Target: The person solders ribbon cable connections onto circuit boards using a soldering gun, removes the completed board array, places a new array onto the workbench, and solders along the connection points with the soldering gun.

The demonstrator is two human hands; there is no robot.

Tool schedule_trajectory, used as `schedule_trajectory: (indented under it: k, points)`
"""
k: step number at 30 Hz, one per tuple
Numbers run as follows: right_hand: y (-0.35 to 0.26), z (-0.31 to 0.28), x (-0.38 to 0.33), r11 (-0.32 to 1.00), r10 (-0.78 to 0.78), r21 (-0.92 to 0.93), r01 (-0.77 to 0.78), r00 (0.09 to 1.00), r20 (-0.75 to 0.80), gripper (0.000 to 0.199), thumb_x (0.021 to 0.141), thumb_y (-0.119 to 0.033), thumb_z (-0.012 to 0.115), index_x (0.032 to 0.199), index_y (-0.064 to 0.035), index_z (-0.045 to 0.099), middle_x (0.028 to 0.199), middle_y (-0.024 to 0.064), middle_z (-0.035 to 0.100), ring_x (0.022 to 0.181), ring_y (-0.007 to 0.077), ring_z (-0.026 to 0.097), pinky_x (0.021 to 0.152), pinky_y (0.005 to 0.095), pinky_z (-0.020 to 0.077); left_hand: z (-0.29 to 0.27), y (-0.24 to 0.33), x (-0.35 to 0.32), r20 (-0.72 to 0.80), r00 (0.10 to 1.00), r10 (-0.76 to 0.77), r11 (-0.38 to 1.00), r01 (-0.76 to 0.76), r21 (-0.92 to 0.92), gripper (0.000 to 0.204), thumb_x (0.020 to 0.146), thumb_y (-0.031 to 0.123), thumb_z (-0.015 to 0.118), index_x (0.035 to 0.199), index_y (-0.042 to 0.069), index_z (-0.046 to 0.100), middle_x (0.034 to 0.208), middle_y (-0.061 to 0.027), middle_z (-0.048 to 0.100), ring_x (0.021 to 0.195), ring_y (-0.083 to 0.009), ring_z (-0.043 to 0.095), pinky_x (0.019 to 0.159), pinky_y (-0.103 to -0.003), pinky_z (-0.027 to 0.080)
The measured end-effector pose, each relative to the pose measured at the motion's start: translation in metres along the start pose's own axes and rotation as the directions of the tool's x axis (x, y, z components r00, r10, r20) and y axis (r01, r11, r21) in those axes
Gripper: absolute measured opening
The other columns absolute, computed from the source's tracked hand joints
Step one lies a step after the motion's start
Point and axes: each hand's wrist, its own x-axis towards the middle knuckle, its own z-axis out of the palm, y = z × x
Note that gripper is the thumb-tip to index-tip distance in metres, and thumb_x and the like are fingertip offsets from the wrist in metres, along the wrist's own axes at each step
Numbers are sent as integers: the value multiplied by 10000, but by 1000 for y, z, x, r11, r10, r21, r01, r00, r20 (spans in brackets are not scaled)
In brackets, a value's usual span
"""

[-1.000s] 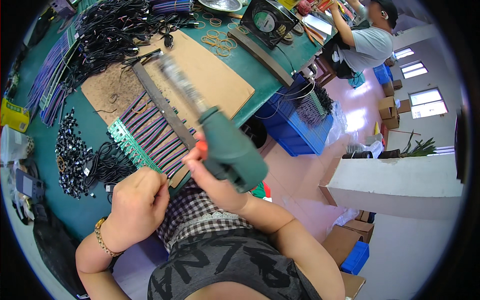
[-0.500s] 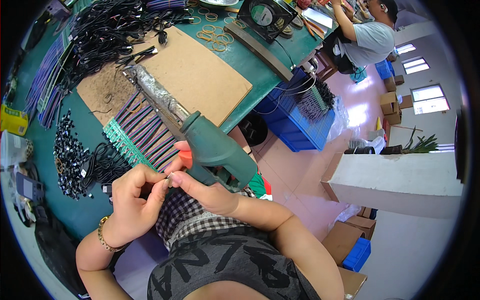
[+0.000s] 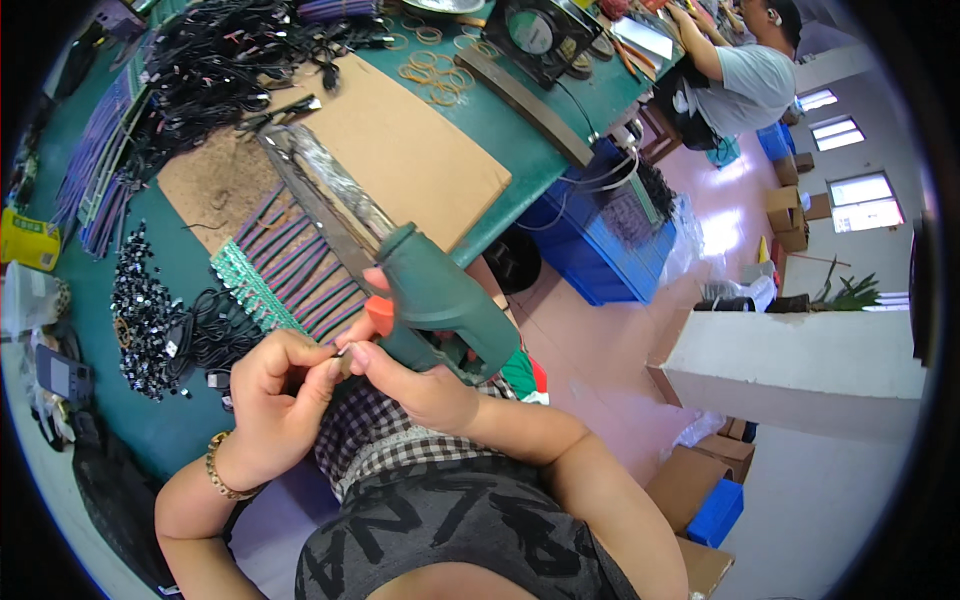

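Observation:
My left hand is closed in a pinch on a tiny pale piece, too small to name, in front of my body. The thumb of my right hand meets the left fingertips at that piece. My right hand's other fingers go round a green gun-shaped power tool with a red trigger; one fingertip shows beside the trigger. The tool's long silver barrel points to the far left, above a row of small green circuit boards with purple and black wires. The tool's handle is partly hidden.
A brown board lies on the green table. Black cables and small connectors are heaped at left. Rubber bands, a fan and a metal bar lie farther off. A blue crate stands right; another person sits beyond.
The whole scene sits slightly lower and to the right in the picture. Both hands stay together at the tiny piece, and the green power tool keeps nearly the same pose.

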Motion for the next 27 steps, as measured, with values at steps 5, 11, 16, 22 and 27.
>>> schedule_trajectory:
  k: [5, 11, 16, 22, 27]
  points:
    - [5, 1, -7, 997, -1, 75, 7, 996, -87, 595, 870, 53, 576, 1397, -41, 315, 933, 103, 614, 789, 116, 583, 714, 248, 491, 1, -6, 1, -27, 970, 243, 958, -235, 163, 103, 819, -59, 664, 848, -12, 577, 770, -102, 620, 660, -148, 598, 580, -246, 469]
    - [8, -1, -9, 986, -38, 157, 54, 994, -104, 480, 857, 71, 585, 1280, -74, 410, 923, 110, 608, 743, 101, 550, 631, 239, 477, 6, -2, 2, -1, 954, 298, 925, -289, 245, 92, 824, -48, 664, 853, 6, 596, 762, -90, 621, 650, -172, 602, 565, -263, 473]
    - [8, 3, -10, 989, -83, 119, 92, 993, -78, 418, 869, 77, 577, 1242, -45, 432, 938, 70, 580, 804, 104, 554, 745, 252, 479, 5, 7, 2, -20, 966, 256, 931, -241, 272, 83, 811, -24, 688, 833, 16, 618, 716, -58, 616, 589, -139, 586, 529, -249, 465]
    - [10, 3, -15, 996, -37, 74, 43, 996, -84, 409, 858, 85, 586, 1222, -30, 440, 924, 74, 576, 830, 119, 570, 760, 264, 484, 2, 9, 4, 7, 983, 185, 942, -179, 284, 95, 748, -4, 692, 771, 16, 603, 608, -24, 568, 466, -94, 525, 427, -236, 407]
    - [14, 1, -15, 1000, -21, 16, 23, 996, -91, 404, 860, 79, 585, 1221, -28, 440, 913, 72, 582, 833, 117, 574, 760, 263, 485, 1, 15, 7, 35, 976, 214, 910, -213, 355, 81, 729, -18, 659, 735, 14, 585, 615, -26, 571, 473, -52, 480, 429, -213, 357]
